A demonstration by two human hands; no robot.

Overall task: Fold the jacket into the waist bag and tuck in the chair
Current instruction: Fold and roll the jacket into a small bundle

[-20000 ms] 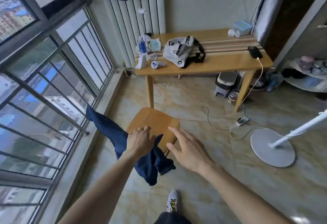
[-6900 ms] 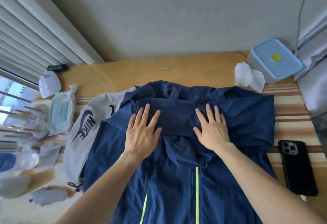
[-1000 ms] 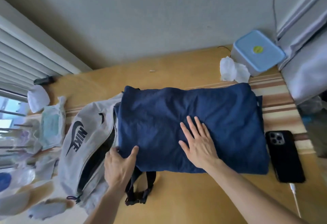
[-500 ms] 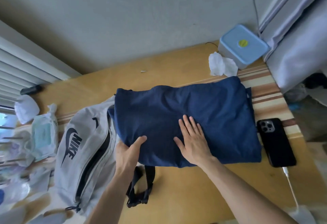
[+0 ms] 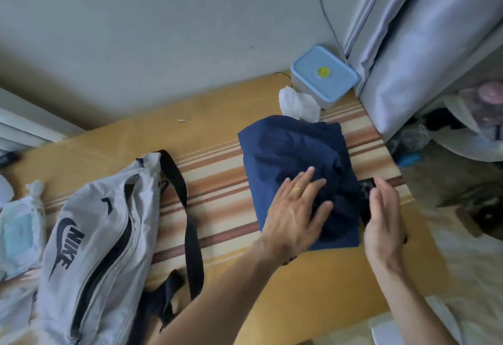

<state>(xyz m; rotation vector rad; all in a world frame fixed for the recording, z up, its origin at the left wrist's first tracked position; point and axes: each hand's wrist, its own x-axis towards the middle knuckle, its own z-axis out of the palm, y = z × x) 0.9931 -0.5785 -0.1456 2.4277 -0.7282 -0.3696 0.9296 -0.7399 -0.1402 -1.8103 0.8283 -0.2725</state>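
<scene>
The navy jacket (image 5: 288,154) lies folded into a narrow bundle on the right part of the wooden table (image 5: 206,132). My left hand (image 5: 295,211) presses flat on its near half, fingers spread. My right hand (image 5: 383,216) stands edge-on against the bundle's right side, fingers straight, holding nothing. The grey waist bag (image 5: 89,238) lies apart on the left, its main zip open and its black strap (image 5: 187,224) trailing across the striped runner. The chair is out of view.
A blue-lidded box (image 5: 324,75) and crumpled tissue (image 5: 298,103) sit at the table's back right. A black phone (image 5: 366,189) is mostly hidden under my right hand. A wipes pack (image 5: 19,224) lies far left. A curtain (image 5: 424,39) hangs at right.
The jacket's left half has been folded over to the right, making it about half as wide and uncovering the bag. My left hand moved right onto it; my right hand shifted to its right edge.
</scene>
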